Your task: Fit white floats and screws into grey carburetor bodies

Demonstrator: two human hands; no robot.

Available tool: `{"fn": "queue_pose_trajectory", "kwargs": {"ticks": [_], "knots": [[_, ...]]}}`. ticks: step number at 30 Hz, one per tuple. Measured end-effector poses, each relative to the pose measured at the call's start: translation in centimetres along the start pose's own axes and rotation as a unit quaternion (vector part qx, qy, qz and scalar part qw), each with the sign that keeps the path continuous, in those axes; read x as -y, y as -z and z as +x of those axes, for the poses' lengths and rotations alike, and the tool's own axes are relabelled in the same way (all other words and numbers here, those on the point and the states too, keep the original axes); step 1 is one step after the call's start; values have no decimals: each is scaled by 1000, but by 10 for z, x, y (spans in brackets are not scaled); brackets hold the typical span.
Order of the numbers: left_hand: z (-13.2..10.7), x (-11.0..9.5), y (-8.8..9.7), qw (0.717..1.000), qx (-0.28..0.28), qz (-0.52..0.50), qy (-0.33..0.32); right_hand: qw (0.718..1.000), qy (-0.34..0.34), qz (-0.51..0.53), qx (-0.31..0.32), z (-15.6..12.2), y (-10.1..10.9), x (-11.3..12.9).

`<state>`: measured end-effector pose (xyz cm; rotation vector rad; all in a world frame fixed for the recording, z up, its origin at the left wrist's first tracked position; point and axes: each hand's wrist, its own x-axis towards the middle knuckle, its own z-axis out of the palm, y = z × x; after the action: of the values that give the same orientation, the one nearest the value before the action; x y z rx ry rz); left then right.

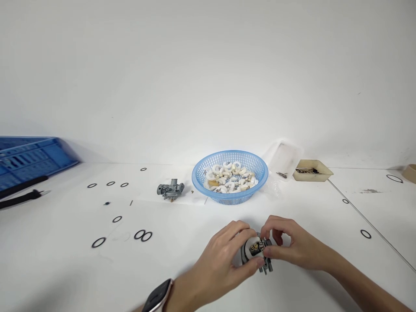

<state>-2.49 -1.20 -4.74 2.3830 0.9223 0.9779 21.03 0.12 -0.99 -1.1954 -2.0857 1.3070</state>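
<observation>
Both hands meet low at the middle of the white worktop (pixel 182 277), closed around a small grey metal carburettor body (pixel 256 253) that sits just above the surface or on it; which one I cannot tell. The left hand (pixel 224 260), with a dark smartwatch (pixel 158 297) at the wrist, cups the part from the left, thumb and fingers curled narrow round its round open face. The right hand (pixel 289 242) pinches at the top of that face with thumb and forefinger drawn close together; whether something tiny sits between them is too small to make out. Brass fittings show inside the opening, so the step in hand looks like fitting or seating a small piece into the body. By my judgement, the next move calls for a steady left grip and a fine, square press from the right fingertips. Behind the hands stands a blue basket (pixel 230 195) of white and cream ring-shaped pieces, with a second carburettor body (pixel 170 190) lying to its left. Black O-rings (pixel 143 235) lie scattered over the worktop. A beige tray (pixel 312 170) and a clear tray (pixel 284 158) sit to the right of the basket, and a blue crate (pixel 29 158) stands far left with black-handled pliers (pixel 22 195) beside it.
</observation>
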Motion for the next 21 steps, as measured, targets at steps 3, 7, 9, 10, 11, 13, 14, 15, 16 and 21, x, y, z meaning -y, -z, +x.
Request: {"fn": "queue_pose_trajectory", "kwargs": {"ticks": [3, 7, 9, 10, 11, 13, 14, 15, 16, 21], "knots": [[0, 1, 0, 1000, 3, 5, -12, 1000, 1, -13, -4, 0, -2, 1], [2, 2, 1, 1000, 4, 3, -11, 999, 2, -38, -3, 0, -5, -1], [3, 1, 3, 1000, 7, 6, -10, 999, 4, -39, 6, 0, -7, -2], [3, 1, 3, 1000, 7, 7, -10, 999, 4, -38, 10, 0, -7, -2], [4, 2, 3, 1000, 7, 8, -9, 999, 4, -38, 12, 0, -8, -3], [3, 2, 3, 1000, 1, 6, -8, 999, 3, -38, 14, 0, -9, -3], [3, 3, 3, 1000, -1, 5, -6, 999, 4, -38, 15, 0, -9, -4], [3, 4, 2, 1000, -3, 4, -4, 999, 6, -39, 15, 1, -10, -4], [3, 5, 2, 1000, -4, 4, -2, 999, 10, -41, 15, 1, -10, -4], [3, 7, 3, 1000, -12, 6, -1, 998, 24, -58, 19, 2, -13, -5]]}}
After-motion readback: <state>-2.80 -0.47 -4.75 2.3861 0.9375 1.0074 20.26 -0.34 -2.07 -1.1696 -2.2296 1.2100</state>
